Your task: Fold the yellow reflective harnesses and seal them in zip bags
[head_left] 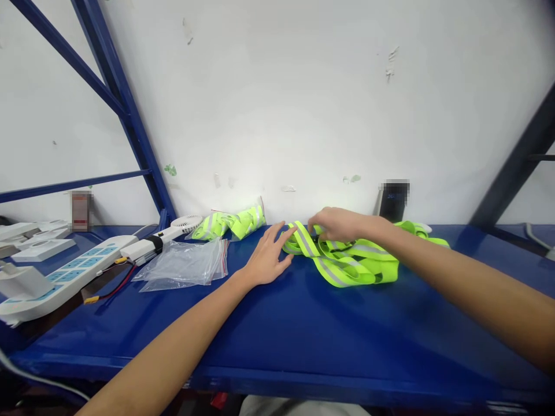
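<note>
1. The left grip is spread, fingertips at the left end of the looped yellow-green straps, just right of centre frame.
2. The right grip curls over them; I can't tell whether it pinches any.
3. Left of centre, clear plastic bags lie on the blue desk.

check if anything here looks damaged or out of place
The white wall looks marred: peeled-looking patches and green marks dot it. Toward the left, a red-and-black wire ends in a yellow connector that looks unplugged. Nothing seems spilled.
</note>
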Demonstrator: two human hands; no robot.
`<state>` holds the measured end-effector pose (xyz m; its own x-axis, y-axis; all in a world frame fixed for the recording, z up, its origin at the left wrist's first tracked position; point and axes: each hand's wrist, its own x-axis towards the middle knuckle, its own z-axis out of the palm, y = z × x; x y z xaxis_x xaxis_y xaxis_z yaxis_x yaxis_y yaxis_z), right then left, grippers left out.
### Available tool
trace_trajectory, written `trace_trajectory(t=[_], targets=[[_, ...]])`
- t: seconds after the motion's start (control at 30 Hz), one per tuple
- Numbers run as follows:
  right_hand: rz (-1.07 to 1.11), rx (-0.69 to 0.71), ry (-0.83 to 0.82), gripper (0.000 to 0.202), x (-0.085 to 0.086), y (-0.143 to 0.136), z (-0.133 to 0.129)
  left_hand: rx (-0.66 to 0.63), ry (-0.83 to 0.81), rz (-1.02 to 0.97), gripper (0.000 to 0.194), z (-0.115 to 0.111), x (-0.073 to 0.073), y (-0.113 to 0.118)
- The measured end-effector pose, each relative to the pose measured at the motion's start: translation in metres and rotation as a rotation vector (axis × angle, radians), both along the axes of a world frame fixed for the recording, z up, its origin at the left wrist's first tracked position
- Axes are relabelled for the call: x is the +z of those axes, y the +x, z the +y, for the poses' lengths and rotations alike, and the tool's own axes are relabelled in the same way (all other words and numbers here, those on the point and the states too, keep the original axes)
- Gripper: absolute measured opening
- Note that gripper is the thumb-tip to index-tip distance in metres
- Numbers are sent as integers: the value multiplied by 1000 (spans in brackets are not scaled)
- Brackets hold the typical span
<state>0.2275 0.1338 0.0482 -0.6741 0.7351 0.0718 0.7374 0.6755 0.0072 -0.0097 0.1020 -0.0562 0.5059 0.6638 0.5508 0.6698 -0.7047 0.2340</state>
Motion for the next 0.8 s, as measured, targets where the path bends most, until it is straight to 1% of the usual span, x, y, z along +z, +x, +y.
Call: trace_trajectory(t=[0.07, 0.13, 0.23, 0.33, 0.4, 0.47, 0.5, 0.53, 0.63, 0.67, 0.73, 0.8], targets=[[84, 69, 45, 29, 13, -2, -1, -1, 6, 31, 69, 0, -1, 1], [158, 110, 112, 30, 31, -6, -3, 3, 2, 39, 65, 1, -2, 0], [295, 75, 294, 26, 63, -11, -10, 43, -14, 17, 57, 4, -3, -3], [446, 20, 518, 26, 94, -15, -21, 132, 10, -42, 45, 7, 0, -7], [514, 13, 617, 26, 110, -17, -29, 207, 67, -116, 33, 8, 5, -8], [573, 25, 661, 24, 119, -20, -36, 244, 134, -208, 24, 6, 13, -10], [601, 39, 669, 23, 122, -22, -39, 227, 154, -252, 22, 4, 17, -12], [626, 57, 671, 22, 123, -24, -41, 183, 154, -294, 23, 1, 22, -13], [662, 152, 598, 21, 117, -34, -45, 29, 43, -367, 34, -6, 32, -17], [663, 189, 555, 20, 113, -38, -46, 15, -7, -357, 37, -8, 34, -17], [659, 256, 474, 19, 105, -46, -49, 29, -103, -286, 43, -12, 37, -16], [659, 302, 427, 22, 97, -52, -54, 24, -180, -225, 46, -17, 40, -10]])
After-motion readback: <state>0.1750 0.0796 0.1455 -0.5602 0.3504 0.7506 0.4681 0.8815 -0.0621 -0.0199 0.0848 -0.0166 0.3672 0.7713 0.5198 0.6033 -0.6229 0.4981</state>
